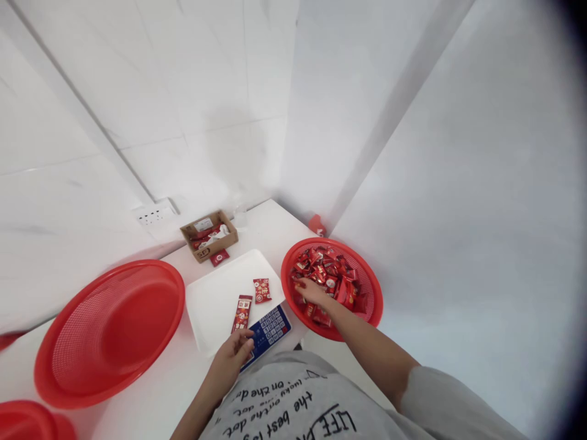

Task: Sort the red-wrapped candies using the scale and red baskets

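My right hand (312, 291) reaches into a red mesh basket (376, 299) on the right, its fingers stretched out among small red-wrapped snack packets (331, 282). Its fingertips touch the packets and are partly hidden. My left hand (236, 352) rests at the near edge of a scale's blue keypad panel (276, 325), thumb and fingers apart, holding nothing. Beyond it is the scale's white tray (215, 299). On that tray lie a long red packet (241, 313), close to my left fingertips, and a small square red packet (262, 291).
A large red basket (59, 385) stands on the left, with part of another red basket (27, 421) at the lower left corner. Behind the tray is a small cardboard box (215, 245) holding packets, with a red packet (219, 257) beside it. Walls border the white table (270, 226).
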Motion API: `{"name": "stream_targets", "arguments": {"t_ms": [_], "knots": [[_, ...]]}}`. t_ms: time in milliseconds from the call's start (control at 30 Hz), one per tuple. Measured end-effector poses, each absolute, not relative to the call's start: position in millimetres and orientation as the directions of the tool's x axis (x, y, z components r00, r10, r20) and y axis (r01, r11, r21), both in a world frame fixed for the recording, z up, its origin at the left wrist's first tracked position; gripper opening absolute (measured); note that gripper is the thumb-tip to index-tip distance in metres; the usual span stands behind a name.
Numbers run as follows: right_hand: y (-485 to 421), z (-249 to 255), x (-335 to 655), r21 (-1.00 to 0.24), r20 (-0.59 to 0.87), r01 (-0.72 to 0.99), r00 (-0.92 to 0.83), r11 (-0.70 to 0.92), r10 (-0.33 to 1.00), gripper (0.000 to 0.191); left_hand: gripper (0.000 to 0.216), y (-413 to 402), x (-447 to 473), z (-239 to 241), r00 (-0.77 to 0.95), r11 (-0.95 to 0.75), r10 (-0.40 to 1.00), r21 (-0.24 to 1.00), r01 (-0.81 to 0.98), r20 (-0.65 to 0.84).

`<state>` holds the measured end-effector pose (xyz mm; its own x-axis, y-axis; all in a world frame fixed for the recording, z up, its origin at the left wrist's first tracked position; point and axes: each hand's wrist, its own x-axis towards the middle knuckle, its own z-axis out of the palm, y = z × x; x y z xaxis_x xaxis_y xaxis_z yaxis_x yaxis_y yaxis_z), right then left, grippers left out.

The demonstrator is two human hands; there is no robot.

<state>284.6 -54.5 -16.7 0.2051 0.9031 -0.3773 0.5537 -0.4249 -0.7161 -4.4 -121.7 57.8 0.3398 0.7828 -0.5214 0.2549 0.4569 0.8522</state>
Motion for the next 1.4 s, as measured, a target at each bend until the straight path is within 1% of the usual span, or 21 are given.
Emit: {"name": "stream_targets", "arguments": {"t_ms": [167, 233, 367, 533, 700, 900, 1033, 1233, 1300, 1400], "knots": [[-45.1, -42.9, 280.1, -0.534, -0.452, 0.745, 0.149, -0.401, 0.879, 0.07, 0.038, -108.9, 17.6, 56.4, 0.362, 0.435, 0.779, 0.857, 0.277, -0.512], [-43.7, -49.6, 277.6, -0.449, -0.485, 0.8, 0.156, -0.398, 0.86, 0.078, 0.038, -104.3, 23.4, 57.0, 0.358, 0.433, 0.771, 0.846, 0.312, -0.527], [-45.1, -55.8, 280.0, -0.32, -0.48, 0.892, 0.138, -0.319, 0.867, 0.078, 0.036, -97.2, 32.3, 60.7, 0.334, 0.423, 0.771, 0.828, 0.367, -0.542], [-47.6, -55.3, 287.0, -0.234, -0.435, 0.945, 0.111, -0.23, 0.894, 0.071, 0.036, -95.9, 35.5, 62.2, 0.324, 0.416, 0.778, 0.828, 0.375, -0.538], [-50.3, -49.8, 291.1, -0.2, -0.387, 0.966, 0.078, -0.166, 0.919, 0.055, 0.039, -97.7, 36.4, 60.5, 0.305, 0.443, 0.767, 0.81, 0.384, -0.564], [-64.4, -45.6, 283.0, -0.202, -0.395, 0.973, 0.023, -0.111, 0.918, 0.049, 0.039, -97.7, 34.0, 59.7, 0.328, 0.437, 0.758, 0.812, 0.386, -0.564], [-74.0, -50.7, 274.7, -0.197, -0.399, 0.973, 0.031, -0.118, 0.917, 0.048, 0.038, -98.6, 28.6, 56.6, 0.347, 0.422, 0.757, 0.82, 0.387, -0.554], [-68.1, -61.5, 274.0, -0.188, -0.392, 0.967, 0.089, -0.174, 0.916, 0.05, 0.038, -101.7, 23.4, 58.3, 0.352, 0.428, 0.755, 0.822, 0.375, -0.553], [-65.3, -61.2, 275.9, -0.208, -0.378, 0.962, 0.091, -0.18, 0.921, 0.049, 0.038, -103.8, 21.1, 58.8, 0.345, 0.439, 0.758, 0.825, 0.357, -0.553], [-64.7, -56.7, 279.8, -0.271, -0.354, 0.945, 0.077, -0.181, 0.932, 0.047, 0.037, -107.7, 16.4, 56.8, 0.334, 0.457, 0.761, 0.825, 0.333, -0.557]]}}
